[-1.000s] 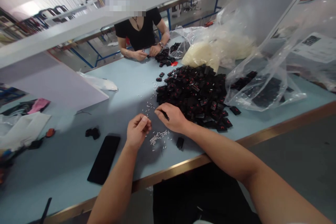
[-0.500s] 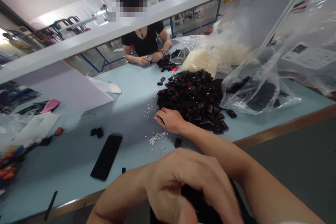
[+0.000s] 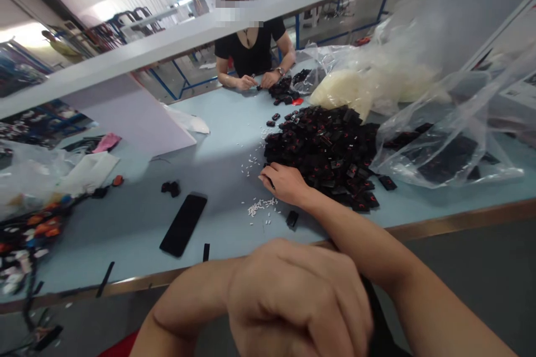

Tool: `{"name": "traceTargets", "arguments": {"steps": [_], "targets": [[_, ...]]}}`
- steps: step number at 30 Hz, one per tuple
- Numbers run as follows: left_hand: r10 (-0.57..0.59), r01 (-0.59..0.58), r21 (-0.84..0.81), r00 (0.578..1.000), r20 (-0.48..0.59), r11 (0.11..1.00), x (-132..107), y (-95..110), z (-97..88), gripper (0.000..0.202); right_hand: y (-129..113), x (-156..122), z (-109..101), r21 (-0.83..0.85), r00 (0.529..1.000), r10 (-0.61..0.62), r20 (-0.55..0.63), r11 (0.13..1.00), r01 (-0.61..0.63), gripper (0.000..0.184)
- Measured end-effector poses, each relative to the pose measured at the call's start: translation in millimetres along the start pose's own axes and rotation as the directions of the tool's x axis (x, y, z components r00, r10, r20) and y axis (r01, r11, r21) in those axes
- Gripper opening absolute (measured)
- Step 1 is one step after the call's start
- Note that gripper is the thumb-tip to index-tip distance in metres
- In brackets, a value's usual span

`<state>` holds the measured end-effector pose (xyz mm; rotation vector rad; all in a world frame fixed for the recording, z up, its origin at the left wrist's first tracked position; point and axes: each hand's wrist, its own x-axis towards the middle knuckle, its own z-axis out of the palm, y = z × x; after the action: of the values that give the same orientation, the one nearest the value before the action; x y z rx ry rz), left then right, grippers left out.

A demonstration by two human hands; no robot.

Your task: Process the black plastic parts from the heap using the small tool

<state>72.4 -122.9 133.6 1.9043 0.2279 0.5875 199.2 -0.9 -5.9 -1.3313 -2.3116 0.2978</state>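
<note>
My left hand [image 3: 297, 295] is raised close to the camera, its fingers curled into a fist. Whatever is inside it, if anything, is hidden. Farther off, my right hand [image 3: 285, 183] rests at the left edge of a big heap of black plastic parts [image 3: 322, 145], several with red marks. A thin dark piece [image 3: 269, 179] shows between its closed fingers; the kind is too small to tell. Just below that hand lies a small pile of white pins [image 3: 259, 206], with more pins scattered above it. A single black part [image 3: 292, 218] sits near my right wrist.
A black phone [image 3: 183, 225] lies left of the pins. Clear plastic bags [image 3: 452, 139] spread at the right. Cables with orange connectors [image 3: 46, 226] are heaped at far left. Across the table, a co-worker's hands [image 3: 259, 81] handle a small part below a white shelf [image 3: 167, 39].
My left hand has closed from a loosely curled, partly open shape into a fist. The view has shifted, so the table sits farther right. My right hand stays beside the heap.
</note>
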Motion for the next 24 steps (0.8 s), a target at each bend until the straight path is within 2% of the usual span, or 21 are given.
{"name": "traceTargets", "arguments": {"steps": [1,2,3,4,5,6,7,8,9,11,12,14,15,17,21,24], "targets": [[0.033,-0.04,-0.132,0.998,-0.054,0.991,4.4,-6.5,-4.6,0.024,0.0,-0.3,-0.5,-0.001,1.0,0.004,0.0,1.0,-0.004,0.036],[0.03,-0.055,-0.149,0.986,-0.165,0.987,5.6,-16.1,-12.3,0.022,-0.2,-0.7,-1.2,-0.004,1.0,0.01,-0.003,1.0,-0.01,0.036],[-0.009,-0.012,-0.075,0.964,-0.266,0.997,2.9,-28.6,-23.6,0.02,-0.4,-1.2,-1.9,-0.011,1.0,0.02,-0.001,1.0,-0.02,0.036],[-0.065,0.09,0.046,0.915,-0.399,0.995,-3.9,-43.0,-38.8,0.019,-0.7,-1.7,-2.4,-0.017,1.0,0.028,0.005,0.999,-0.028,0.037],[-0.167,0.297,0.167,0.827,-0.537,0.94,-14.7,-58.6,-57.3,0.019,-1.1,-2.2,-2.7,-0.022,1.0,0.025,0.008,0.999,-0.025,0.037],[-0.249,0.515,0.235,0.703,-0.666,0.825,-29.1,-74.3,-78.4,0.02,-1.5,-2.7,-2.7,-0.023,1.0,0.016,0.011,1.0,-0.016,0.036],[-0.273,0.695,0.265,0.561,-0.782,0.669,-46.3,-89.1,-100.7,0.023,-2.0,-3.2,-2.4,-0.025,1.0,0.011,0.015,1.0,-0.01,0.036],[-0.255,0.831,0.28,0.438,-0.862,0.481,-65.5,-102.3,-122.8,0.027,-2.4,-3.5,-2.0,-0.028,1.0,0.004,0.02,1.0,-0.003,0.036],[-0.219,0.914,0.284,0.352,-0.91,0.291,-85.7,-113.4,-143.5,0.034,-2.9,-3.7,-1.4,-0.032,1.0,-0.001,0.026,0.999,0.002,0.036],[-0.147,0.963,0.269,0.265,-0.953,-0.01,-125.6,-128.6,-176.9,0.049,-3.7,-3.9,-0.3,-0.046,0.999,-0.008,0.035,0.999,0.01,0.035],[-0.139,0.972,0.207,0.192,-0.972,-0.11,-143.6,-133.1,-188.9,0.055,-4.0,-3.8,0.1,-0.053,0.999,-0.012,0.037,0.998,0.014,0.035],[-0.204,0.975,0.065,0.021,-0.979,-0.213,-172.8,-137.4,-205.0,0.063,-4.2,-3.4,0.5,-0.061,0.999,-0.02,0.037,0.998,0.022,0.034],[-0.237,0.975,0.041,-0.013,-0.971,-0.22,-183.3,-138.2,-210.3,0.062,-4.1,-3.2,0.6,-0.063,0.999,-0.022,0.038,0.998,0.024,0.033],[-0.292,0.976,0.04,-0.024,-0.956,-0.214,-196.2,-139.2,-218.0,0.055,-3.6,-2.7,0.5,-0.066,0.999,-0.024,0.042,0.997,0.027,0.033],[-0.328,0.984,0.094,0.039,-0.944,-0.152,-199.7,-143.7,-226.6,0.041,-2.2,-1.6,0.2,-0.064,0.998,-0.011,0.056,0.998,0.014,0.035],[-0.316,0.993,0.102,0.08,-0.945,-0.056,-195.6,-146.0,-227.2,0.032,-1.5,-0.5,-0.2,-0.059,0.998,0.0,0.057,0.998,0.003,0.035]]}}
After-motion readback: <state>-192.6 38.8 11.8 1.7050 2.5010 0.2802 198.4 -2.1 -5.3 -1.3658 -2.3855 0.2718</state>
